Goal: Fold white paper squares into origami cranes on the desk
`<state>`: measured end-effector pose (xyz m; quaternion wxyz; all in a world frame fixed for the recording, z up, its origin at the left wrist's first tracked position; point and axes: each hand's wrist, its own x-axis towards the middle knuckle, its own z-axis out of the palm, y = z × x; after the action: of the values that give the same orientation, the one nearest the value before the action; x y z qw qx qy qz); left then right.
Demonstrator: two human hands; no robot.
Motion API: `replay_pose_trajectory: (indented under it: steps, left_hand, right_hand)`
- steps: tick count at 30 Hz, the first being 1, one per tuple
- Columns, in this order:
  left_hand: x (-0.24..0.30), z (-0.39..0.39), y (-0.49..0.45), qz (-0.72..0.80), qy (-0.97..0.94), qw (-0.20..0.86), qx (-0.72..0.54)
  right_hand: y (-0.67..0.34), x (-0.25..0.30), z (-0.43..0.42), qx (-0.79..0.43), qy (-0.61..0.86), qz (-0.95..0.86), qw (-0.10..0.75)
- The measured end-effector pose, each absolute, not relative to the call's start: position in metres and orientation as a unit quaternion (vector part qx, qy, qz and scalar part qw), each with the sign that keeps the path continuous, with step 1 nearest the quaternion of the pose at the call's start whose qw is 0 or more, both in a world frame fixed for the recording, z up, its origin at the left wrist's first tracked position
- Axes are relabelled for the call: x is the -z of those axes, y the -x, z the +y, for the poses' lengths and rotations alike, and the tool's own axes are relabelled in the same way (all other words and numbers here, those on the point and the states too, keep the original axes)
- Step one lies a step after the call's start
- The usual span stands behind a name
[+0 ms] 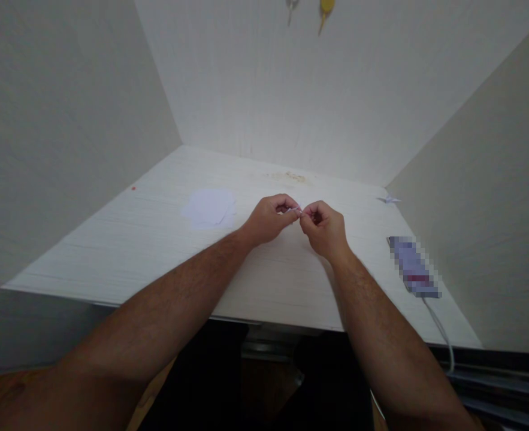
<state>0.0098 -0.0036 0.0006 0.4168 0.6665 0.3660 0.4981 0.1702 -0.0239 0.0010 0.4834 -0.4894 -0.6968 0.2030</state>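
My left hand (271, 218) and my right hand (322, 228) meet over the middle of the white table (156, 251), fingers curled. Between their fingertips they pinch a small piece of pale paper (296, 210), mostly hidden by the fingers. Both hands hover just above the tabletop. A small stack of white paper sheets (210, 207) lies on the table to the left of my left hand.
A phone-like object (413, 266) with a white cable (439, 329) lies near the right edge. A small folded paper figure (389, 199) sits at the back right corner. Walls close in on three sides. A brownish stain (291, 176) marks the back of the table.
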Motion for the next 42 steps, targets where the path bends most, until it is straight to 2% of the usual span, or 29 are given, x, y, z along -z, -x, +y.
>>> replay_pose_trajectory:
  steps: [9, 20, 24, 37, 42]
  left_hand:
    - [0.003, -0.0004, -0.0101, 0.344, -0.671, 0.38, -0.536]
    - [0.0029, -0.0044, -0.0151, 0.331, -0.589, 0.505, -0.538]
    - [0.0025, -0.0048, -0.0157, 0.334, -0.577, 0.511, -0.543]
    - [0.0006, -0.0063, -0.0113, 0.38, -0.593, 0.495, -0.509]
    - [0.0024, -0.0061, -0.0131, 0.381, -0.562, 0.53, -0.508]
  right_hand:
    - [-0.1667, -0.0031, -0.0271, -0.211, 0.493, -0.687, 0.491]
    - [-0.1658, -0.004, -0.025, -0.266, 0.509, -0.629, 0.524]
    - [-0.1661, -0.0041, -0.0244, -0.29, 0.5, -0.617, 0.535]
    - [-0.1692, -0.0051, -0.0252, -0.258, 0.509, -0.645, 0.508]
    - [-0.17, -0.0049, -0.0233, -0.235, 0.506, -0.664, 0.497]
